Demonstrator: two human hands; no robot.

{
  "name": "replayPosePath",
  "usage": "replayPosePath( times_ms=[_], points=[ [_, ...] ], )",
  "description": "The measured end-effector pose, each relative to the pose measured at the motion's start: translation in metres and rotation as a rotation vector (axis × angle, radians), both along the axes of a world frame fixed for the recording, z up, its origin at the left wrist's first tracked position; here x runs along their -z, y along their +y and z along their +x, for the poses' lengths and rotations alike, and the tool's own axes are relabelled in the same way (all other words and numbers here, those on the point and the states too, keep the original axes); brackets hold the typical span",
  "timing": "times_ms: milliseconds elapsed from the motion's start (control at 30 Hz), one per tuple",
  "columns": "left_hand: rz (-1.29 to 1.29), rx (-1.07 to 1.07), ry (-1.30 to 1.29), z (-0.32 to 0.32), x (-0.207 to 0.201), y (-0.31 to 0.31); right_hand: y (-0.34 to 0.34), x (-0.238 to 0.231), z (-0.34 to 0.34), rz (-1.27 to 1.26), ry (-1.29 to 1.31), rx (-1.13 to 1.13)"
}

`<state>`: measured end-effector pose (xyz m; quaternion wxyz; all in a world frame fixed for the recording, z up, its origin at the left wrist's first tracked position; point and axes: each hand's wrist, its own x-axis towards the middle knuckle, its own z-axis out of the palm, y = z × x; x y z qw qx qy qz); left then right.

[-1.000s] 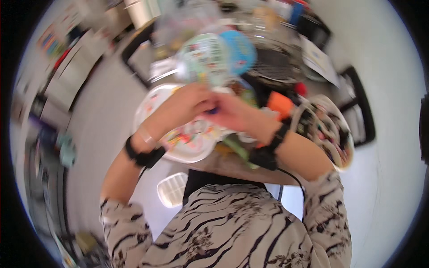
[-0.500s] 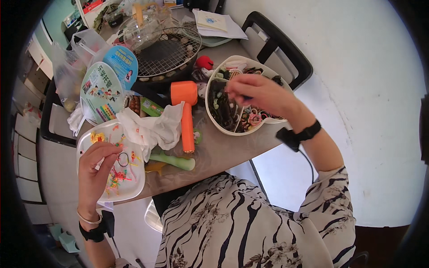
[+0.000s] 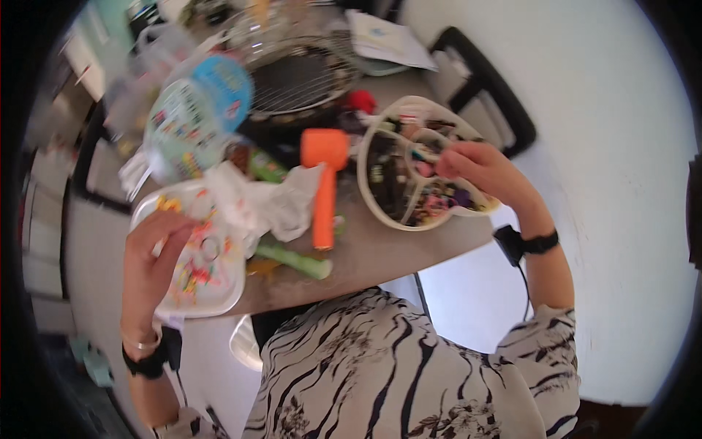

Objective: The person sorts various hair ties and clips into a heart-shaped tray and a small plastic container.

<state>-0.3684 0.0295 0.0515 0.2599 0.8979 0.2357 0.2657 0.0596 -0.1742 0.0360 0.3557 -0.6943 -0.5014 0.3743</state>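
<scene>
My left hand [image 3: 155, 249] hovers over a white tray [image 3: 227, 293], thumb and fingertips pinched together; whatever may be between them is too small and blurred to name. Small bright strips and bands [image 3: 196, 274] in red, pink and yellow lie scattered on this tray, along with a thin dark ring [image 3: 210, 249]. On the right, my right hand [image 3: 479, 170] is over a cream divided box [image 3: 380, 216], fingers drawn together near its middle compartment. What they hold, if anything, I cannot make out. Dark items fill the box's left section, and colourful hair ties [image 3: 436, 205] the front one.
Between tray and box lie crumpled white tissue [image 3: 274, 201], an orange hammer-shaped object [image 3: 324, 190] and a pale green stick [image 3: 296, 261]. Behind stand a round wire grill [image 3: 303, 77], two hand fans [image 3: 186, 132] and plastic bags [image 3: 161, 58]. Black-framed chairs [image 3: 497, 99] flank the table.
The whole view has shifted and blurred. My right hand has moved from the box's left section rightward to its middle. My left hand stays pinched above the tray.
</scene>
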Motion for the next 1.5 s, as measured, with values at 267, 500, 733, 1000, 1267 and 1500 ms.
replayPosePath(
  times_ms=[267,500,733,1000,1267,1500],
  points=[
    [-0.426,-0.308,-0.262,-0.068,0.0,0.035,0.034,-0.048,-0.087,-0.145,-0.064,-0.289],
    [-0.539,-0.534,-0.088,-0.12,0.028,0.025,0.126,-0.08,-0.177,0.073,-0.415,-0.826],
    [-0.105,-0.568,0.173,-0.129,0.088,0.021,0.234,-0.03,-0.26,0.411,-0.725,-1.139],
    [0.06,-0.513,0.217,-0.116,0.109,0.029,0.309,0.046,-0.331,0.507,-0.838,-1.098],
    [-0.117,-0.651,0.041,-0.126,0.102,0.037,0.311,0.051,-0.319,0.453,-0.845,-1.152],
    [-0.476,-0.638,-0.158,-0.12,0.087,0.066,0.313,0.031,-0.285,0.2,-0.368,-0.918]
  ],
)
